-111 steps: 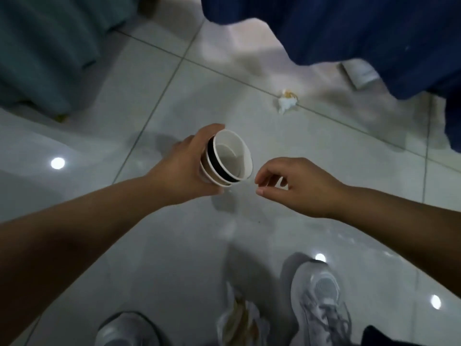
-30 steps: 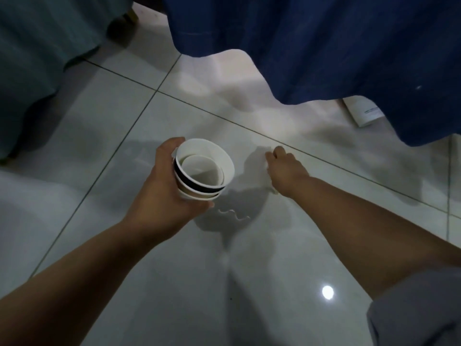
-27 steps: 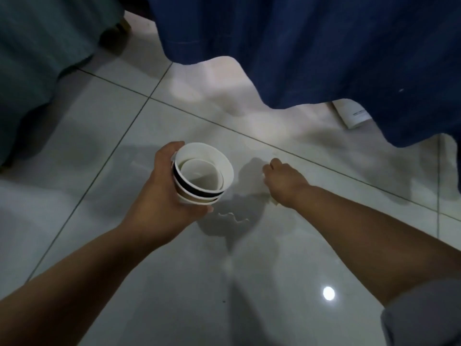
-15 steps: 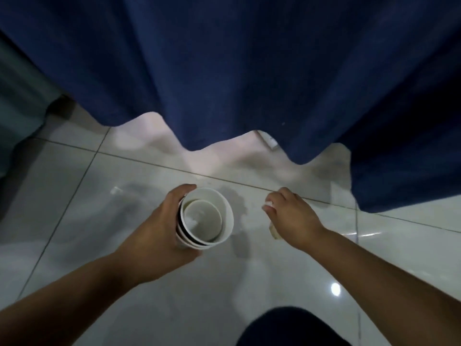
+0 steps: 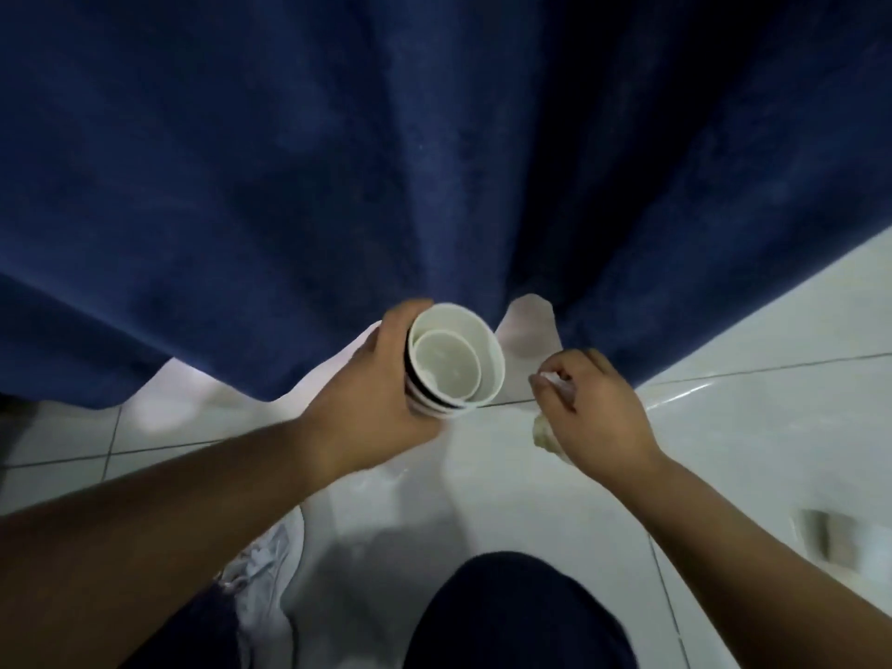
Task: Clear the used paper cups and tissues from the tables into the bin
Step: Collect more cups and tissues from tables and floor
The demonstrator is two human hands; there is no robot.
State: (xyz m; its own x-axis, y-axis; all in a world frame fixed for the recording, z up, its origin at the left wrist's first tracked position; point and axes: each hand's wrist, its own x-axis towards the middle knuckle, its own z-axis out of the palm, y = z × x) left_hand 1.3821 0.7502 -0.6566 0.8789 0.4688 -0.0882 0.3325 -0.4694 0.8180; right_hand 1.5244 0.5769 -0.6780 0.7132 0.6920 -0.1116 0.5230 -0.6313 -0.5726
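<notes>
Several paper cups [image 5: 453, 366], nested one inside another into a short stack, sit in the left hand [image 5: 381, 403]. Its fingers and thumb wrap round the outer cup's side. The open mouths face up toward the camera and look empty. The right hand [image 5: 596, 417] is just beside the stack, not touching it, with its fingers curled in on a crumpled tissue [image 5: 543, 433] that pokes out pale at the fingertips and below the palm.

Both hands hang above the tiled floor [image 5: 724, 427], in front of a dark blue cloth [image 5: 338, 161] that drapes down to it. A pale shoe [image 5: 270, 562] and a dark trouser knee [image 5: 516, 615] show at the bottom. Near the right edge of the floor lies a small blurred thing [image 5: 830, 538]; I cannot tell what it is.

I judge the gathering well under way, since cups and a tissue are in hand. No bin is in view, so carrying them over and dropping them in remain. Whether more litter waits on the benches cannot be seen.
</notes>
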